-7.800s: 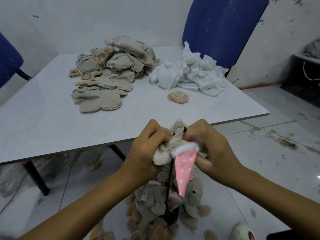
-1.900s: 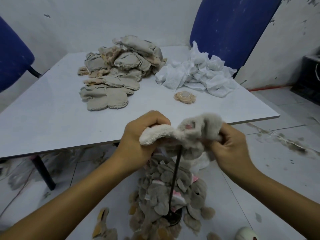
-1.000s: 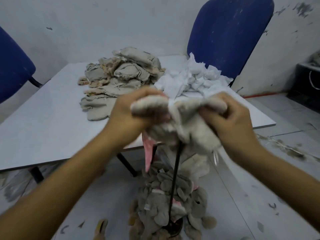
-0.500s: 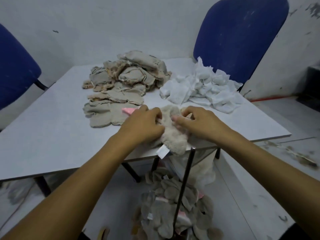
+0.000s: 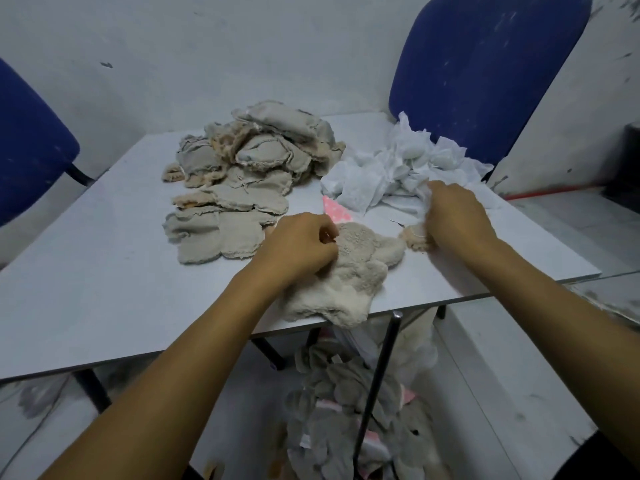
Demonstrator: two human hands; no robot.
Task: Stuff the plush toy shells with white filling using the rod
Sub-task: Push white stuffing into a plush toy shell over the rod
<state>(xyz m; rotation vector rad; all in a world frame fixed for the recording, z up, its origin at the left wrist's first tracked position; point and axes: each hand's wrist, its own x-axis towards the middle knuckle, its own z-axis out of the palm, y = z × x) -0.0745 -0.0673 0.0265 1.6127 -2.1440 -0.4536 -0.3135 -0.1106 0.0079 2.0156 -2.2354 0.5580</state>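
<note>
A cream plush toy shell lies on the white bench at its near edge, one end drooping slightly over the rim. The left hand rests on the shell's left part with fingers curled, gripping the fabric. The right hand sits well to the right of the shell, reaching into the near edge of the white filling pile with fingers bent into it — whether it actually grips any filling cannot be told. A small tan plush piece lies just under that hand. The black rod stands upright below the bench edge — apart from both hands — rising from a heap of grey plush toys on the floor. A stack of flat beige shells lies farther back.
</note>
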